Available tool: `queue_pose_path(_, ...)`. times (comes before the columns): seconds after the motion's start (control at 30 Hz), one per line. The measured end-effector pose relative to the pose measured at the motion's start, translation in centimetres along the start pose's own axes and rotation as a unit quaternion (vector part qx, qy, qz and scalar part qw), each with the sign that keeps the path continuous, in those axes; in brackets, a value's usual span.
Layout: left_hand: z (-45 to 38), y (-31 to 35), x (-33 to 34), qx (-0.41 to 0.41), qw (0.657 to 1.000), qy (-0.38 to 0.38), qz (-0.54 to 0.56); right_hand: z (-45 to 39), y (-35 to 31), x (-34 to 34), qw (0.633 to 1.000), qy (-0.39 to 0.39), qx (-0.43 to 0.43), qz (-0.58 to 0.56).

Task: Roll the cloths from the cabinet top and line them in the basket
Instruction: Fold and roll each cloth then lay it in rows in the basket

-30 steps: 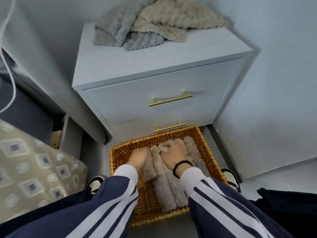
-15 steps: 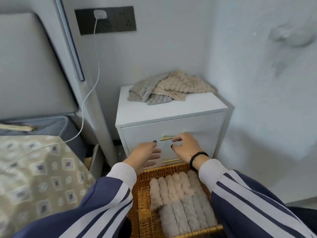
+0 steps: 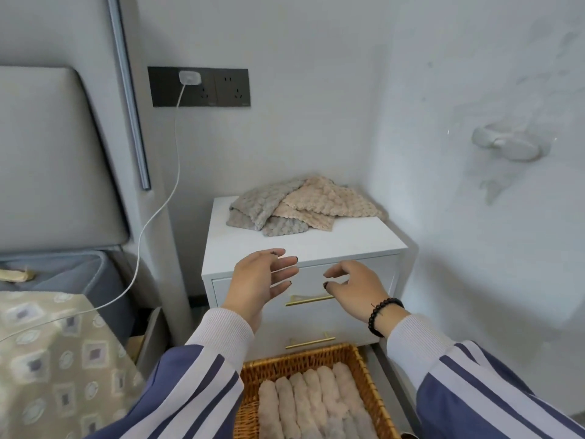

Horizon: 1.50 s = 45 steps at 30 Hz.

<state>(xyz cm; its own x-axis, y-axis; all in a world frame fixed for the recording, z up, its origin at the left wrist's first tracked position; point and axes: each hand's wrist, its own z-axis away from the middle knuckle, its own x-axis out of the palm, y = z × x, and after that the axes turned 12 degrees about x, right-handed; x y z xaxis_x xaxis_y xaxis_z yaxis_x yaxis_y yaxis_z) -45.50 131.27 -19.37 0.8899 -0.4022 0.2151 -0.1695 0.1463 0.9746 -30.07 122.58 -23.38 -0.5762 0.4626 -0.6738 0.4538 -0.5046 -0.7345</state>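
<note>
A loose heap of bubbly cloths, grey point(image 3: 259, 204) and beige point(image 3: 329, 201), lies at the back of the white cabinet top point(image 3: 316, 243). My left hand point(image 3: 259, 280) and my right hand point(image 3: 354, 286) hover side by side in front of the cabinet's top drawer, fingers loosely spread, holding nothing. Below them on the floor stands a wicker basket point(image 3: 275, 365) with several rolled cloths point(image 3: 313, 403) lined up side by side inside it.
The cabinet sits in a corner, with a wall close on the right carrying a white hook point(image 3: 506, 144). A charger cable point(image 3: 171, 191) hangs from a dark socket panel point(image 3: 199, 87) toward the bed point(image 3: 47, 359) on the left. Gold drawer handles point(image 3: 308, 300) face me.
Both hands left the rolls in the basket and rose to the cabinet's front edge. The view tilted up from the basket to the cabinet and wall.
</note>
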Motion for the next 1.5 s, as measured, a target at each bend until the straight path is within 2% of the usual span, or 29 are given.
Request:
queue_pose_path(0.13,-1.7,1.3,-0.1,0.003,0.999,-0.005,0.038,-2.4,-1.1,1.3,0.998,0.017,0.008,-0.052)
queue_pose_path(0.3,-3.4,2.9,-2.6,-0.032,0.992,0.008,0.122,-6.5,-4.5,3.8,0.993,0.021,0.008,-0.115)
queue_pose_path(0.43,-4.4,3.7,-4.1,-0.051,0.988,0.004,0.145,-10.9,-8.8,5.5,0.978,-0.042,0.037,-0.201)
queue_pose_path(0.57,-4.7,4.0,-5.3,-0.063,0.988,0.009,0.139,-14.6,-12.6,7.7,0.945,-0.097,0.11,-0.293)
queue_pose_path(0.63,-4.8,4.4,-6.0,-0.056,0.989,0.008,0.137,-15.7,-13.6,8.7,0.936,-0.119,0.149,-0.296)
queue_pose_path(0.73,-5.0,4.9,-7.0,-0.045,0.991,0.014,0.124,-16.6,-14.6,9.7,0.943,-0.144,0.17,-0.247)
queue_pose_path(0.87,-5.1,5.1,-8.2,-0.038,0.992,0.021,0.117,-16.2,-15.4,10.1,0.954,-0.096,0.156,-0.238)
queue_pose_path(1.0,-5.0,5.1,-8.4,-0.037,0.992,0.018,0.123,-14.0,-16.2,7.9,0.956,-0.039,0.08,-0.281)
queue_pose_path(1.13,-4.6,5.1,-7.9,-0.035,0.992,0.005,0.121,-9.3,-16.8,4.1,0.932,-0.044,0.002,-0.361)
queue_pose_path(1.23,-4.1,4.9,-7.6,-0.035,0.993,0.0,0.115,-5.9,-15.7,2.2,0.925,-0.021,-0.03,-0.378)
queue_pose_path(1.4,-3.0,3.6,-5.7,-0.078,0.996,-0.014,0.045,-0.5,-11.6,0.0,0.909,0.003,-0.01,-0.417)
queue_pose_path(1.5,-1.6,2.4,-4.0,-0.127,0.991,-0.049,0.011,1.5,-8.5,0.6,0.886,-0.041,0.065,-0.458)
